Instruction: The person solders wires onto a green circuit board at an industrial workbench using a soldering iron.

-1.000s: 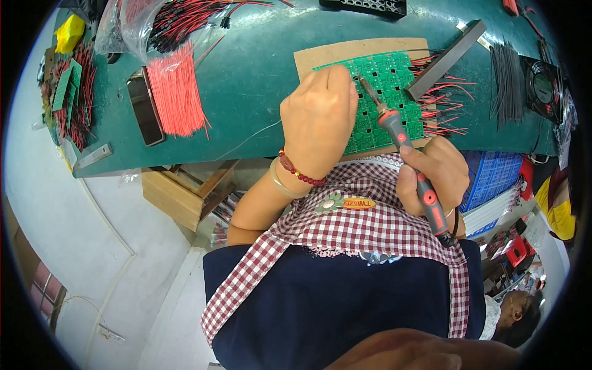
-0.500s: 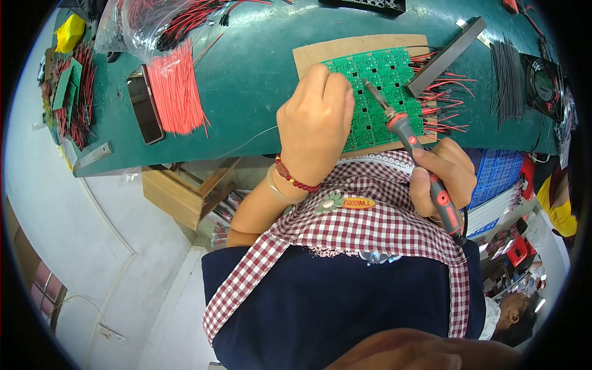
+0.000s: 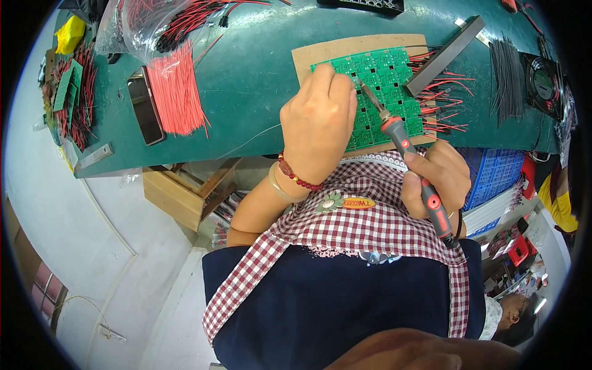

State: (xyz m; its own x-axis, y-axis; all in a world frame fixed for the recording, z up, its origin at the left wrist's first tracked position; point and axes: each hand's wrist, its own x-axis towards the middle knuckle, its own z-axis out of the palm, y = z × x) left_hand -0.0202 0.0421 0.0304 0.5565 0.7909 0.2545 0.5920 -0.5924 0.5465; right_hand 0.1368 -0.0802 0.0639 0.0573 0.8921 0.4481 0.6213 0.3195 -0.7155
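My right hand (image 3: 439,177) grips a grey-and-red soldering iron (image 3: 401,137), its metal tip pointing up and left over a green circuit board panel (image 3: 388,77). My left hand (image 3: 319,114) is closed over the panel's left part, fingertips hidden behind the knuckles. A thin solder wire (image 3: 250,139) trails left from this hand. Under the panel is a piece of brown cardboard (image 3: 305,57). Red and dark wires (image 3: 447,83) stick out from the panel's right edge, and a dark grey bar (image 3: 445,57) lies slanted across them.
On the green table (image 3: 246,74) lie a bundle of red wires (image 3: 176,92), a phone (image 3: 145,108) and a plastic bag (image 3: 148,31). Black wires (image 3: 507,80) and a small fan (image 3: 544,83) are at the right. Below the table edge stand a wooden drawer (image 3: 172,194) and a blue crate (image 3: 496,176).
The soldering iron and my right hand have shifted slightly left. Its tip has moved a little left and down over the panel. My left hand has moved only slightly.
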